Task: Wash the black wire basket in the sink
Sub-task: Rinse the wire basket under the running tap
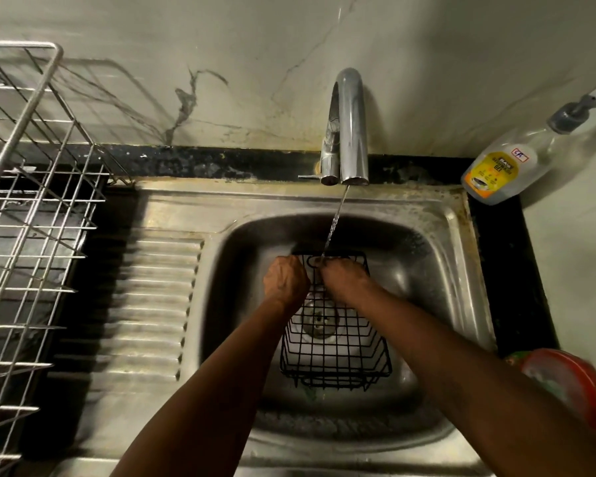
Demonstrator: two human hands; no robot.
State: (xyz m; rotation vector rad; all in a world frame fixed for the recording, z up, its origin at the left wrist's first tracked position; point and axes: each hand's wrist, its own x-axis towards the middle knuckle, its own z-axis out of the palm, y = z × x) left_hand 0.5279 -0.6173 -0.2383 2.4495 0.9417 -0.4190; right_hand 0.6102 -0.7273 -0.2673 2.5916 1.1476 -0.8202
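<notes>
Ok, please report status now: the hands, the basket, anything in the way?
Left hand and right hand both grip far rim of black wire basket. Basket in sink, under water stream from faucet. Nothing blocking the hands.

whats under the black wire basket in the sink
Through the mesh of the black wire basket, the drain of the sink shows below, bare steel around it. The left hand and right hand grip the basket's far end, hiding what lies beneath there.

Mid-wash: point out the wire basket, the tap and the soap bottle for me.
wire basket [335,351]: head view, on its bare mesh, nearer end.
tap [353,132]: head view, on the chrome spout's front tube.
soap bottle [492,170]: head view, on its yellow label.
</notes>
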